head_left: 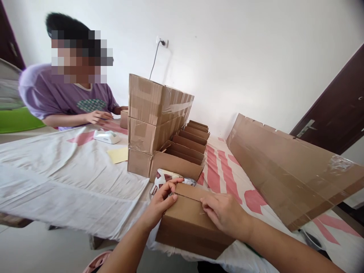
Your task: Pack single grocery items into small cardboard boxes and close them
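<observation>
Left hand (162, 201): my fingers curl round the far left corner of the box (187, 223).
Right hand (224, 212): I press flat, fingers spread, on its lid.
Box: desk (71, 182) edge, before me.
Packet (163, 178): just behind it.

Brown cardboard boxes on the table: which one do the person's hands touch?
The small brown cardboard box at the near table edge. The left hand and right hand both rest on its top; the stacked boxes stand farther away, untouched.

Home packing room: stacked cartons (155, 110), cloth-covered table (57, 178), doors (338, 110).
</observation>
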Available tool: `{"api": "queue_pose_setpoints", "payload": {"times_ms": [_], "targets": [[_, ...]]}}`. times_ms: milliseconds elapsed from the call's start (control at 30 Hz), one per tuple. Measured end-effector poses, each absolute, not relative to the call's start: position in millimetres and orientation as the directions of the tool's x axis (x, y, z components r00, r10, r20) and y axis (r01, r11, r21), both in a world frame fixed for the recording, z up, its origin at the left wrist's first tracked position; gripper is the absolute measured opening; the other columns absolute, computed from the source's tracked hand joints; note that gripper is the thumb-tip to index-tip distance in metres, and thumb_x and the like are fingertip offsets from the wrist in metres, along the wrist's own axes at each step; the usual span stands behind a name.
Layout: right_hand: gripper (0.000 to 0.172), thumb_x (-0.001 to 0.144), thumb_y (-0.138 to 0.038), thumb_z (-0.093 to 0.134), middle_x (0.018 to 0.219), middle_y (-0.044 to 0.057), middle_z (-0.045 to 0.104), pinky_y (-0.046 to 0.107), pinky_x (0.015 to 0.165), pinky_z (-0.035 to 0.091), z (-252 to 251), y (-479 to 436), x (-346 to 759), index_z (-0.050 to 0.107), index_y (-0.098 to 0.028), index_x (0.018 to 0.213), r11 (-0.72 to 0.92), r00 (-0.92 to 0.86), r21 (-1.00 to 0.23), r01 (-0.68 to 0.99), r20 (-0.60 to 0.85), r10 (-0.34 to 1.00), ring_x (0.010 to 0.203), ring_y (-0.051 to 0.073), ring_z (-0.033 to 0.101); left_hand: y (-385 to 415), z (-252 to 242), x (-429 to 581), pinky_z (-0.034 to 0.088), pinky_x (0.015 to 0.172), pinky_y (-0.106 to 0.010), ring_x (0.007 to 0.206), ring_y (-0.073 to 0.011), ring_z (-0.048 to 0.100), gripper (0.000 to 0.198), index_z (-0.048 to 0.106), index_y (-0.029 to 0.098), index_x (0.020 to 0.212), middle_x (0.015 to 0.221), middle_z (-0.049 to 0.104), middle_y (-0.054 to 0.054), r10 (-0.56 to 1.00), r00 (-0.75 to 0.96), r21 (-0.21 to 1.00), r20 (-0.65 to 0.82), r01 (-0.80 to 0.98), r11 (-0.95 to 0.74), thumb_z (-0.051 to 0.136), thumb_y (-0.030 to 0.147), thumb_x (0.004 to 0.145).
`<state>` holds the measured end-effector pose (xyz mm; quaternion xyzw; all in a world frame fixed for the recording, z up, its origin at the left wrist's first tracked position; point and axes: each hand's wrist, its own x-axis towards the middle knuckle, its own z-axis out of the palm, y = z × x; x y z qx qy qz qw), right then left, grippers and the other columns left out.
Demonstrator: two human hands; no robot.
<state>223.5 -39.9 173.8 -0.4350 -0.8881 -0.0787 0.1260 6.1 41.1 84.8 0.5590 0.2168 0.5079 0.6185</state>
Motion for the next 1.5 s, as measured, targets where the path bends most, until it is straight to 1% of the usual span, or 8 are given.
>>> {"api": "queue_pose_setpoints", "payload": {"times_ms": [100, 167, 400, 633, 800, 1067, 1333, 1500], "targets": [[0.010, 0.086, -0.014, 0.054, 0.097, 0.004, 0.073, 0.028, 0.073, 0.052, 180.9, -43.0, 223.6, 0.060, -0.020, 0.090, 0.636, -0.607, -0.044, 0.770, 0.255, 0.752, 0.084, 0.017, 0.068, 41.7, 84.7, 5.4, 0.038, 0.089, -0.037, 0.122, -0.0325, 0.047, 0.030, 0.046, 0.022, 0.078, 0.143, 0.049, -0.011, 0.867, 0.397, 0.913, 0.300, -0.382, -0.141, 0.067, 0.044, 0.078], [0.009, 0.087, -0.014, 0.054, 0.104, 0.006, 0.072, 0.030, 0.076, 0.053, 179.1, -44.7, 222.7, 0.061, -0.020, 0.086, 0.660, -0.632, 0.002, 0.751, 0.294, 0.717, 0.088, 0.018, 0.068, 41.6, 85.5, 5.1, 0.039, 0.088, -0.037, 0.121, -0.0325, 0.047, 0.030, 0.046, 0.022, 0.078, 0.143, 0.048, -0.011, 0.869, 0.397, 0.916, 0.296, -0.376, -0.140, 0.066, 0.043, 0.078], [0.016, 0.088, -0.009, 0.043, 0.084, 0.009, 0.067, 0.033, 0.067, 0.052, 162.2, -39.6, 217.0, 0.057, -0.016, 0.083, 0.620, -0.655, 0.221, 0.753, 0.339, 0.675, 0.074, 0.021, 0.062, 41.2, 86.9, 7.0, 0.035, 0.095, -0.038, 0.127, -0.0326, 0.043, 0.030, 0.045, 0.022, 0.078, 0.140, 0.051, -0.012, 0.870, 0.381, 0.911, 0.312, -0.379, -0.161, 0.066, 0.044, 0.078], [0.013, 0.086, -0.010, 0.041, 0.086, 0.006, 0.063, 0.028, 0.065, 0.051, 179.1, -28.6, 241.2, 0.049, -0.021, 0.084, 0.506, -0.366, -0.129, 0.853, 0.543, 0.755, 0.074, 0.017, 0.061, 37.9, 90.9, 3.2, 0.036, 0.093, -0.039, 0.127, -0.0348, 0.043, 0.028, 0.050, 0.022, 0.079, 0.144, 0.048, -0.011, 0.863, 0.398, 0.930, 0.310, -0.315, -0.189, 0.064, 0.046, 0.079], [0.012, 0.090, -0.014, 0.044, 0.088, 0.006, 0.063, 0.029, 0.070, 0.052, 177.5, -54.4, 276.4, 0.049, -0.022, 0.083, 0.479, -0.267, -0.224, 0.849, 0.600, 0.754, 0.081, 0.018, 0.063, 37.6, 93.5, 1.5, 0.036, 0.094, -0.040, 0.127, -0.0348, 0.044, 0.024, 0.052, 0.022, 0.080, 0.145, 0.048, -0.010, 0.863, 0.397, 0.938, 0.313, -0.273, -0.214, 0.061, 0.045, 0.081], [0.011, 0.090, -0.014, 0.046, 0.088, 0.006, 0.064, 0.031, 0.073, 0.054, 142.7, -114.9, 333.6, 0.052, -0.022, 0.086, 0.344, -0.189, -0.140, 0.928, 0.619, 0.763, 0.084, 0.020, 0.065, 39.8, 92.6, 5.5, 0.039, 0.090, -0.038, 0.127, -0.0363, 0.045, 0.025, 0.054, 0.023, 0.079, 0.144, 0.050, -0.006, 0.879, 0.376, 0.941, 0.294, -0.273, -0.198, 0.062, 0.047, 0.079], [0.017, 0.089, -0.009, 0.045, 0.085, 0.007, 0.066, 0.035, 0.070, 0.057, 71.2, -183.6, 367.5, 0.057, -0.021, 0.088, 0.199, -0.149, -0.061, 0.978, 0.464, 0.873, 0.080, 0.021, 0.066, 41.9, 89.0, 7.7, 0.038, 0.091, -0.039, 0.133, -0.0376, 0.039, 0.025, 0.050, 0.024, 0.080, 0.146, 0.048, -0.007, 0.886, 0.369, 0.946, 0.280, -0.261, -0.190, 0.059, 0.047, 0.079], [0.016, 0.090, -0.011, 0.045, 0.081, 0.006, 0.064, 0.037, 0.067, 0.057, 45.1, -201.3, 376.9, 0.057, -0.021, 0.084, 0.081, -0.046, -0.056, 0.995, 0.470, 0.882, 0.075, 0.021, 0.065, 42.6, 87.2, 7.7, 0.035, 0.093, -0.037, 0.135, -0.0351, 0.036, 0.021, 0.049, 0.022, 0.084, 0.148, 0.046, -0.004, 0.880, 0.379, 0.949, 0.287, -0.240, -0.206, 0.054, 0.042, 0.085]]}}
